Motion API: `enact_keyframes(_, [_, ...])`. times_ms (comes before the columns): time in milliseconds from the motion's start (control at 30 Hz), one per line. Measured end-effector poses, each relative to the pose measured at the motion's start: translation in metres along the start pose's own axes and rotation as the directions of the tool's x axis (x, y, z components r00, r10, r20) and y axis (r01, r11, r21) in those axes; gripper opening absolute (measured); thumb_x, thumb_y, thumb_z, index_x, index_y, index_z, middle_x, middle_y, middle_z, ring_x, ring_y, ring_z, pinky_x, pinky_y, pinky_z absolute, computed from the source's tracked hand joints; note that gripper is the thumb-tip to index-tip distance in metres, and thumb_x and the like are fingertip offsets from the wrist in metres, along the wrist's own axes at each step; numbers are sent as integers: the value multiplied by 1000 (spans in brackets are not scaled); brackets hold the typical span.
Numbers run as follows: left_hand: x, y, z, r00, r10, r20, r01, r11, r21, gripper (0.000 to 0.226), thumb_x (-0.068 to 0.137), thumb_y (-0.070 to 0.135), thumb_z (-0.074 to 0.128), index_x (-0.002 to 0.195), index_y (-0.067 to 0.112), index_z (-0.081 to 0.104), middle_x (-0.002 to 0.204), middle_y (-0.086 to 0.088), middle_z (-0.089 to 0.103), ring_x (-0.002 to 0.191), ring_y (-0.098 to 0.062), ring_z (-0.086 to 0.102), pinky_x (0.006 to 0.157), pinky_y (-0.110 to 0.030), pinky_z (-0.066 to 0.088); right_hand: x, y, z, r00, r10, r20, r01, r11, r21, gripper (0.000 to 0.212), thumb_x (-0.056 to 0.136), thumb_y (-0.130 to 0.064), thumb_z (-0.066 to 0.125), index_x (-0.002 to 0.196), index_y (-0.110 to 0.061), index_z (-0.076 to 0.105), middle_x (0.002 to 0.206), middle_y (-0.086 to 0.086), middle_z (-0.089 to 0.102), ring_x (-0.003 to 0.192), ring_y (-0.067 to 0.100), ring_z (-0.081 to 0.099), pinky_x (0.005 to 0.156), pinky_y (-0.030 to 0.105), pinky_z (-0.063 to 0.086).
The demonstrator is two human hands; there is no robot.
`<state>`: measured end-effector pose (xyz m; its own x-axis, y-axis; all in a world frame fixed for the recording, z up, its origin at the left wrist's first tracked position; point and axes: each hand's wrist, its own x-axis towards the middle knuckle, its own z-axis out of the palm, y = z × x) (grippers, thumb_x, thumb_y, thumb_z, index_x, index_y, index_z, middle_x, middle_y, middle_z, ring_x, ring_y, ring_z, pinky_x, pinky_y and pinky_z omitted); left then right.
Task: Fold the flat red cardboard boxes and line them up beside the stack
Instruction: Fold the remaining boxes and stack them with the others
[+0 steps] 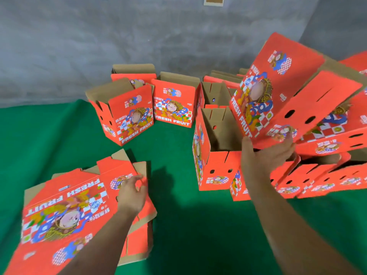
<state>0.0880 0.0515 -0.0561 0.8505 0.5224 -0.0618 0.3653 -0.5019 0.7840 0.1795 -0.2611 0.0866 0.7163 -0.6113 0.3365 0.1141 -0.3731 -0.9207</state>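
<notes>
While our left hand (132, 197) rests loosely curled on the flat stack (65, 213), our right hand (272, 153), fingers spread, props a tilted box (278, 86).

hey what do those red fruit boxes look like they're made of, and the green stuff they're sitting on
The red fruit boxes look like corrugated cardboard: plain brown inside and at the cut edges, with a printed red outer face that looks only slightly glossy. The green surface seems to be felt or short-pile carpet, matte and without glare, though the weave is too fine to confirm.
</notes>
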Motion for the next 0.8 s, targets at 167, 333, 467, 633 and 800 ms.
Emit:
enact_keyframes(167, [-27,-58,-25,936,-238,260,111,899,423,76,72,79,45,138,42,56,140,-9,54,131,-39,52,111,-54,44,-140,22,24,899,-125,419,155,987,-38,91,78,-26,73,155,-8,29,160,15,31,149,30,26,122,48,20])
enact_keyframes(333, [-59,-100,-20,865,-299,404,-40,760,649,76,87,63,62,153,53,25,164,6,13,147,-45,16,115,-67,34,-231,45,56,391,192,900,-32,980,-195,72,96,-22,66,157,-13,29,159,5,34,135,18,44,115,29,31])
enact_keyframes(467, [-87,-92,-12,828,-261,496,-102,800,592,96,73,66,54,160,49,17,171,10,4,153,-48,4,121,-71,20,-258,64,78,221,415,883,-172,907,-383,35,97,-23,63,126,-28,45,129,-4,60,94,2,59,77,14,43])
enact_keyframes(633, [-143,-87,13,813,24,581,-288,884,367,70,99,42,52,162,44,22,170,16,26,160,-28,16,128,-48,21,-250,96,89,430,481,764,141,800,-583,52,81,-41,70,127,-28,51,131,2,62,122,27,61,104,45,49])
enact_keyframes(800, [-161,-109,-12,942,122,314,-131,991,5,53,92,35,49,143,48,53,150,26,52,132,-4,57,111,-27,44,-212,129,89,394,563,726,123,751,-649,97,86,-33,74,161,-10,17,156,18,42,141,33,46,115,40,39])
